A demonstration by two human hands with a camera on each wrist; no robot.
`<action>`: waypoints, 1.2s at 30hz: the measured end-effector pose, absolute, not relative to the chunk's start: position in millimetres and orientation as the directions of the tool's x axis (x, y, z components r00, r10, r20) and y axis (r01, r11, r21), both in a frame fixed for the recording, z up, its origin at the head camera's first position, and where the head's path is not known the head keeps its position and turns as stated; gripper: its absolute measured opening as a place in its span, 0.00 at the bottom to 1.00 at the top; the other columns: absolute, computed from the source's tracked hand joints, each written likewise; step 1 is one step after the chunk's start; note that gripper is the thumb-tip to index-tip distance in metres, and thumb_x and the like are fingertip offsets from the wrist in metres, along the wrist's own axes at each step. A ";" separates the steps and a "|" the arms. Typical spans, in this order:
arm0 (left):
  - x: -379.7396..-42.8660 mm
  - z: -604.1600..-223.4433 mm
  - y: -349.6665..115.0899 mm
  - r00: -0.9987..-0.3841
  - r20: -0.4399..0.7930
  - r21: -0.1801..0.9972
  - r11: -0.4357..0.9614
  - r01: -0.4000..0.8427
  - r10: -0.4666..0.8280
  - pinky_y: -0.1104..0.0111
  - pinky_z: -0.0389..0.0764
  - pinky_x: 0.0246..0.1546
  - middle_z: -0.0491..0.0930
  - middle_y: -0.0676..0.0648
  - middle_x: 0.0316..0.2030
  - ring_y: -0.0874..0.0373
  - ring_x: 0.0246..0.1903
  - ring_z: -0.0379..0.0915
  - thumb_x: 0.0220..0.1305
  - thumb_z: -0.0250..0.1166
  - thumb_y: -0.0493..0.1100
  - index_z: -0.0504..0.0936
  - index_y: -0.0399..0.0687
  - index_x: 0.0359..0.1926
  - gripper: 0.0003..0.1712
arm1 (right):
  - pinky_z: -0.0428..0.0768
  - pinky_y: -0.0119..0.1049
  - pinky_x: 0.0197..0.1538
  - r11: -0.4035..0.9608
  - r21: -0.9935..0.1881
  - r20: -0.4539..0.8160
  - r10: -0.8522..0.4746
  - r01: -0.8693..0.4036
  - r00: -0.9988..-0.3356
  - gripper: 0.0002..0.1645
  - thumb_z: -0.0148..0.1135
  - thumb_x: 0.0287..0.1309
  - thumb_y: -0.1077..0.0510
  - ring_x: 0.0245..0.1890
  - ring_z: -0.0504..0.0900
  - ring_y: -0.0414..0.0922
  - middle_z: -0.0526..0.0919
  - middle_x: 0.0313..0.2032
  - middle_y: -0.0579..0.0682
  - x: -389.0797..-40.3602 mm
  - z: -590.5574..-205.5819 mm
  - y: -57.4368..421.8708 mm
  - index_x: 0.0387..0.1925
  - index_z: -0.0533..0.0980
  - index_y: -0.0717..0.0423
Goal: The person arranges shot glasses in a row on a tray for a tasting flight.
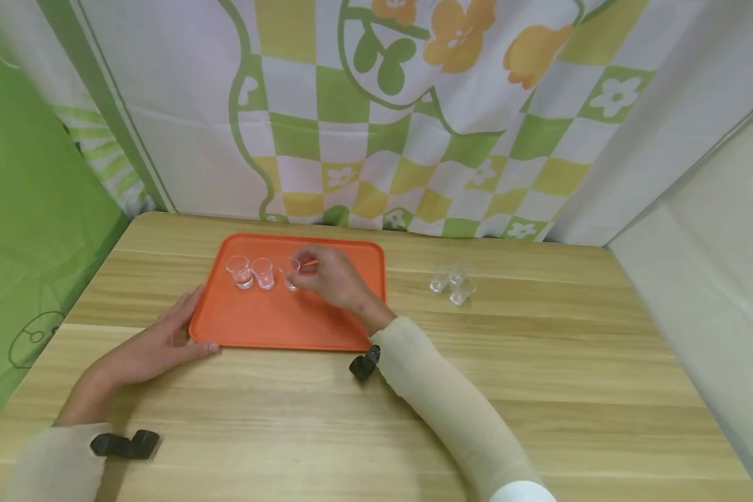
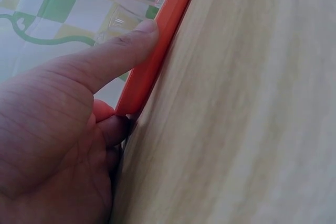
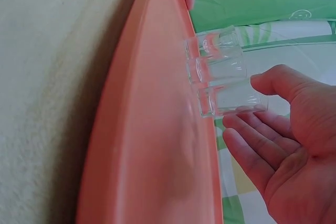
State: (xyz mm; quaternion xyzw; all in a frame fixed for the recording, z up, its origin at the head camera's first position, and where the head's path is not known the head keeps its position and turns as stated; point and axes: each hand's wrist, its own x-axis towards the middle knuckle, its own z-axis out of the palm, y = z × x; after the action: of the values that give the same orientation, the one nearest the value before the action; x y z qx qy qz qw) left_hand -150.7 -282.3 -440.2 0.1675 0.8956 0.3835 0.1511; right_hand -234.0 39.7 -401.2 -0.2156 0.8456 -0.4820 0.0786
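Observation:
Near the back of the orange tray (image 1: 276, 324), three clear shot glasses stand in a row. My right hand (image 1: 331, 277) pinches the rightmost shot glass (image 3: 233, 98) near its rim, thumb on one side and fingers on the other. To its left are the middle shot glass (image 1: 263, 273) and the leftmost shot glass (image 1: 240, 271), apart from my fingers. At the tray's near left corner rests my left hand (image 1: 153, 348), its fingers straight along the left side and its thumb against the front rim. Some left fingertips are hidden by the tray in the left wrist view.
Right of the tray, a cluster of three more shot glasses (image 1: 457, 280) stands on the wooden table (image 1: 539, 390). A checked, flowered curtain (image 1: 376, 153) hangs along the table's back edge. Green cloth (image 1: 31, 209) is at the left, and a pale wall (image 1: 715, 230) at the right.

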 end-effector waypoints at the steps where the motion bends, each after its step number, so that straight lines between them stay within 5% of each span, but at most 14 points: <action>1: -150.6 -440.0 -282.2 -0.898 -0.142 0.737 0.650 0.185 0.417 0.22 0.43 0.62 0.31 0.34 0.80 0.30 0.77 0.25 0.70 0.68 0.55 0.33 0.51 0.83 0.60 | 0.83 0.30 0.46 0.446 -0.846 0.075 -0.441 -0.291 -0.894 0.20 0.70 0.66 0.57 0.50 0.86 0.45 0.84 0.49 0.49 -234.4 -401.3 39.4 0.55 0.80 0.62; 36: -149.2 -439.6 -282.6 -0.902 -0.129 0.748 0.637 0.185 0.412 0.23 0.41 0.63 0.33 0.34 0.81 0.29 0.77 0.25 0.70 0.69 0.54 0.35 0.50 0.84 0.60 | 0.82 0.28 0.48 0.436 -0.852 0.069 -0.456 -0.290 -0.887 0.19 0.70 0.65 0.58 0.51 0.84 0.42 0.84 0.49 0.51 -238.3 -405.8 35.1 0.52 0.80 0.64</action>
State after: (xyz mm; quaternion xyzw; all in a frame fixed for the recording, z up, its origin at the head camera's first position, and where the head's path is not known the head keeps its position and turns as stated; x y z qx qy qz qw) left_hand -149.2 -282.6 -439.6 0.1671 0.8930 0.3917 0.1453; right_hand -238.3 35.1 -405.8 -0.2214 0.8430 -0.4827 0.0858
